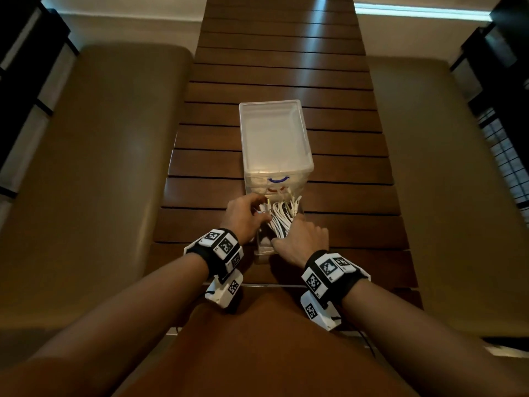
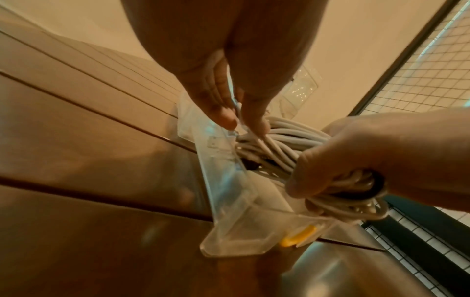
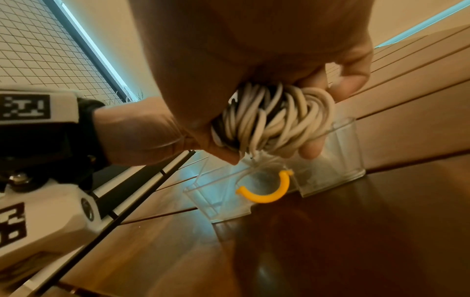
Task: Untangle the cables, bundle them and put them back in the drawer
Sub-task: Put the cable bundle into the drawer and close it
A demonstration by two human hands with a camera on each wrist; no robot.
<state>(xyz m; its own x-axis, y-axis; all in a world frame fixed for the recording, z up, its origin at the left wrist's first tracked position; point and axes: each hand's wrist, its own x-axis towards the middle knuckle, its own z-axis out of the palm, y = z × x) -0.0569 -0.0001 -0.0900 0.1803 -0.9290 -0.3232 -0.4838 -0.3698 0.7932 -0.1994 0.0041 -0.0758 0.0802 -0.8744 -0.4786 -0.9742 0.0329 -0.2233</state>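
Note:
A bundle of white cables lies partly in the pulled-out clear drawer, which has a yellow handle. My right hand grips the near end of the bundle, fingers curled round the coiled loops, where a dark band shows among the strands. My left hand is at the drawer's left wall and pinches a cable strand between thumb and fingers. Metal plug ends stick out at the bundle's far end.
The clear drawer unit stands on the slatted wooden table; its upper drawer has a purple handle. Padded benches run along both sides. A wire-grid screen stands to the right.

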